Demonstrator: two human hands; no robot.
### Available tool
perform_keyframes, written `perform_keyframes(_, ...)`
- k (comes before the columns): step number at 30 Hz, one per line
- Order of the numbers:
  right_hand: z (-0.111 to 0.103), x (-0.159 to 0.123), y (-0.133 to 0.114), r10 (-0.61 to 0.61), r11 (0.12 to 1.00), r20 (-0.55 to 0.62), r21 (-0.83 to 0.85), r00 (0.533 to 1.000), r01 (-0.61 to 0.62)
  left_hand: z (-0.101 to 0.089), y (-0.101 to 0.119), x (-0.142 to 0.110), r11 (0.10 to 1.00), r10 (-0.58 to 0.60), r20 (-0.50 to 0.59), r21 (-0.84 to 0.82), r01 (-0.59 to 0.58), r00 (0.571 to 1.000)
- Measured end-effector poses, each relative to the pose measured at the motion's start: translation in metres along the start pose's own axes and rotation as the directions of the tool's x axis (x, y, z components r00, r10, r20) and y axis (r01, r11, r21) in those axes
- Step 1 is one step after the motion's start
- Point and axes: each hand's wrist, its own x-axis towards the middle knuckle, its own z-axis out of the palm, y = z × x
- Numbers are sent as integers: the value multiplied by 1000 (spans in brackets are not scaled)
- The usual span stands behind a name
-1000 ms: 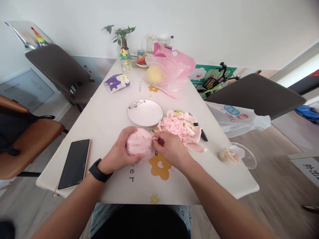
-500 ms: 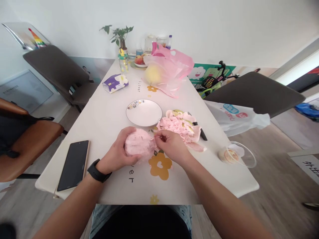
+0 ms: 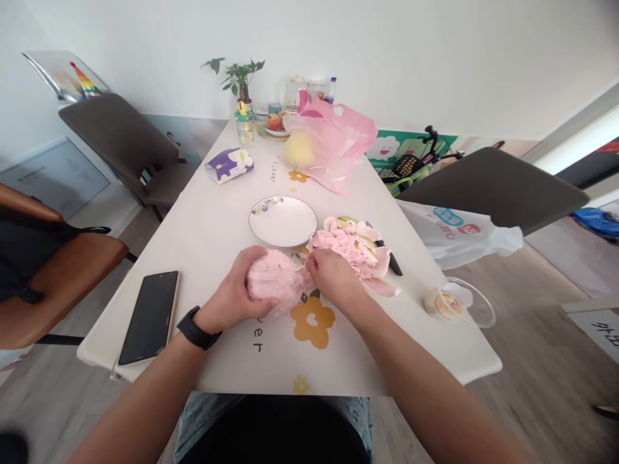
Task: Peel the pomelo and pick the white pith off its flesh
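My left hand (image 3: 240, 283) is wrapped round the left side of a peeled pomelo (image 3: 275, 278), its pale pink surface streaked and ragged with pith. At the fruit's right side my right hand (image 3: 333, 274) is closed in a pinch on a shred of pink pith (image 3: 305, 276), which still seems joined to the fruit. Just beyond my right hand lies a heap of pink pith and peel (image 3: 352, 245), some pieces showing green-yellow skin. A white plate (image 3: 283, 222) with small cartoon figures along its rim sits behind the pomelo.
A black-handled knife (image 3: 394, 261) lies partly behind the peel heap. To the right stands a clear plastic cup (image 3: 467, 303); to the left lies a phone (image 3: 149, 317). Farther back are a tissue pack (image 3: 229, 165) and a pink bag (image 3: 343, 145) with a yellow fruit.
My right hand has pulled a little to the right from the pomelo, stretching the pith. My left hand keeps its hold. The view has shifted slightly.
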Motion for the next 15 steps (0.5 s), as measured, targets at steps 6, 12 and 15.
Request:
perform_keyframes(6,-18,-3,18,54,992,-44,113,998,-49,-3,-3,-1,999,-3,41,-44,5,999)
perform_keyframes(12,-39,-9,30,-36,971,-127,231,991,65,-9,-10,2,988,-11,114,-149,28,993)
perform_keyframes(15,-42,-7,32,-49,960,-117,270,992,79,-13,-14,4,992,16,138,-126,2,990)
